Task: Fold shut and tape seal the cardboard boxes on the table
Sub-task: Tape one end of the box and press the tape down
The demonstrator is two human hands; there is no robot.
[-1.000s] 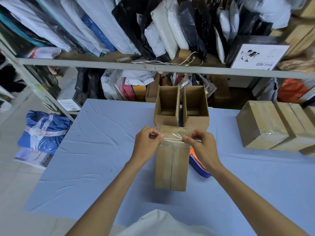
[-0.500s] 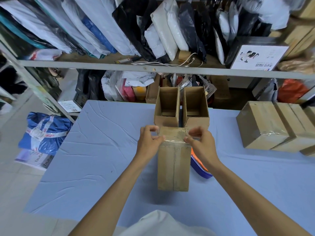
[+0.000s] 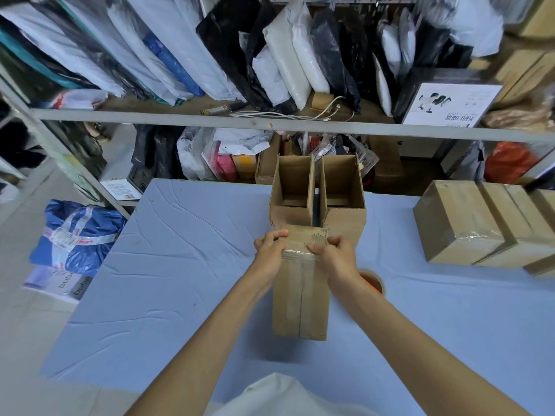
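A closed cardboard box [image 3: 300, 298] lies on the blue table [image 3: 168, 280] in front of me, its centre seam running toward me. My left hand [image 3: 270, 250] grips the box's far left corner. My right hand [image 3: 336, 256] grips the far right corner, fingers curled over the top edge. A strip of clear tape [image 3: 295, 251] shines across the box's far end between my hands. Two open cardboard boxes [image 3: 292, 190] [image 3: 342, 190] stand side by side just behind it.
Several taped boxes [image 3: 459, 226] sit at the table's right side. An orange and blue tape roll [image 3: 372, 282] peeks out beside my right wrist. Behind the table is a shelf rack [image 3: 210, 121] full of bagged goods. A blue bag [image 3: 75, 235] lies on the floor at left.
Both hands went from pinching the tape strip above the box's far end to pressing down and gripping its far corners. The tape roll beside my right wrist now shows more of its orange side.
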